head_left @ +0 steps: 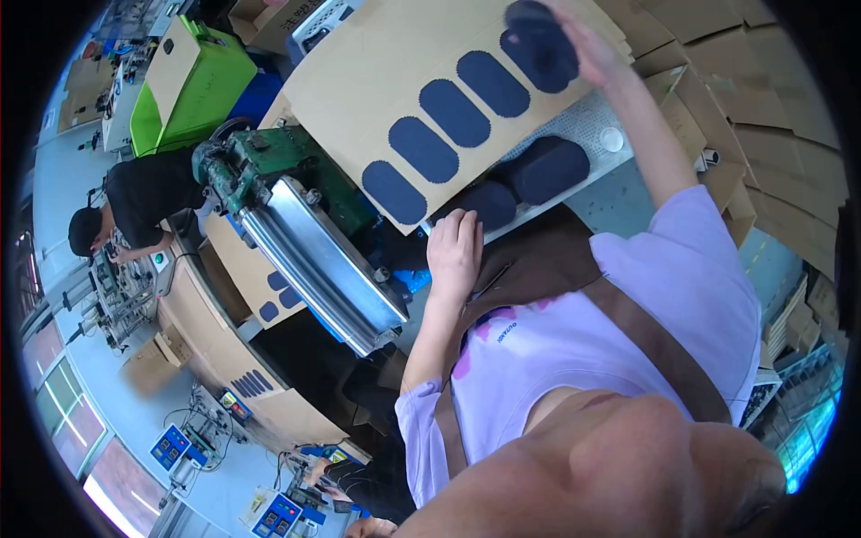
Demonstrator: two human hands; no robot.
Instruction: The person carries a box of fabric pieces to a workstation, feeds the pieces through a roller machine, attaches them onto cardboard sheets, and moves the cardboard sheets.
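Observation:
My right hand grips a dark oval pad, blurred by motion, over the upper end of a row of similar pads. Several dark oval pads with jagged edges lie in that row on a brown cardboard sheet. My left hand is beside the sheet's near corner, close to my brown apron, its fingers curled together; what is under them is hidden. Right beside it, more dark pads lie stacked on a white perforated surface.
A green machine with a shiny metal trough stands to the left. Cardboard boxes line the right. One co-worker in black bends over equipment at far left; another person's dark sleeve shows at the bottom.

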